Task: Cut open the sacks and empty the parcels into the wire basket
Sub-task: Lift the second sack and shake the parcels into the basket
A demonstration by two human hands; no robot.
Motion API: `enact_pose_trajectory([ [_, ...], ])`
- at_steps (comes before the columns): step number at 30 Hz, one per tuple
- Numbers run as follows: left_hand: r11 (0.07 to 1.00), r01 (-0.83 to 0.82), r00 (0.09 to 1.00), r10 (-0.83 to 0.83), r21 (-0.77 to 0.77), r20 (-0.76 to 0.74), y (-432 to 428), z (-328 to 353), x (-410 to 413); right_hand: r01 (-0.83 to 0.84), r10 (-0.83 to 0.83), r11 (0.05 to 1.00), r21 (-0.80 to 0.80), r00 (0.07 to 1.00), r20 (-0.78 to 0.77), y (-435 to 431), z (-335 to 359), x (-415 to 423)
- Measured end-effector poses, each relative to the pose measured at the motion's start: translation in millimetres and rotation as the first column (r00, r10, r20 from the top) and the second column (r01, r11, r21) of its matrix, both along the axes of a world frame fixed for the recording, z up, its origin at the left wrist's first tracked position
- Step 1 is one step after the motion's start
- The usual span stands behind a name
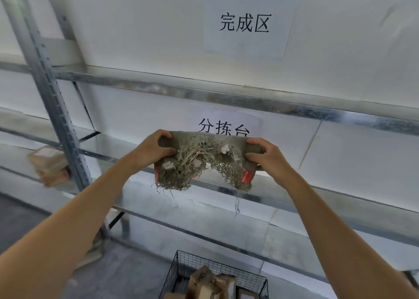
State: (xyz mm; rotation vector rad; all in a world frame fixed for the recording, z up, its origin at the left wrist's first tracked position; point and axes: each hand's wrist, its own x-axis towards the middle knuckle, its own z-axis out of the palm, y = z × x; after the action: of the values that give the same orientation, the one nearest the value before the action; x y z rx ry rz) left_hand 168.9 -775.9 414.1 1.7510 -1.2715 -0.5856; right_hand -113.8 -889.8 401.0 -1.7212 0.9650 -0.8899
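I hold a grey-green woven sack (204,160) up in front of the shelving, folded or rolled into a short bundle. Its lower edge is torn and frayed, with loose threads hanging down and a red label at the lower right. My left hand (152,151) grips its left end and my right hand (267,158) grips its right end. Below, at the bottom of the view, stands a black wire basket (181,267) holding several brown cardboard parcels (210,282).
Galvanised metal shelving (226,99) runs across the white wall, with an upright post (45,83) at the left. Two paper signs (244,24) hang on the wall. A stack of brown parcels (49,164) lies on the left shelf. Grey floor lies below.
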Motion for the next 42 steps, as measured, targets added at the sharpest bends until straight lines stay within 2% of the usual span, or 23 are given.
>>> enact_pose_trajectory([
  [8, 0.966, -0.259, 0.966, 0.259, -0.010, 0.009, 81, -21, 50, -0.216, 0.216, 0.976, 0.010, 0.976, -0.022, 25, -20, 82],
  [15, 0.905, -0.424, 0.899, 0.424, -0.020, 0.109, 160, -22, 103, -0.344, 0.343, 0.937, 0.063, 0.939, 0.035, 76, -21, 157],
  [21, 0.867, -0.496, 0.862, 0.497, -0.036, 0.102, 240, -28, 151, -0.414, 0.413, 0.910, 0.031, 0.910, 0.023, 137, -26, 223],
  [30, 0.844, -0.537, 0.837, 0.534, -0.009, 0.117, 359, -35, 242, -0.424, 0.424, 0.905, -0.017, 0.906, 0.001, 247, -35, 323],
  [42, 0.830, -0.558, 0.829, 0.557, -0.004, 0.058, 451, -54, 334, -0.428, 0.426, 0.903, -0.040, 0.903, -0.061, 333, -44, 426],
])
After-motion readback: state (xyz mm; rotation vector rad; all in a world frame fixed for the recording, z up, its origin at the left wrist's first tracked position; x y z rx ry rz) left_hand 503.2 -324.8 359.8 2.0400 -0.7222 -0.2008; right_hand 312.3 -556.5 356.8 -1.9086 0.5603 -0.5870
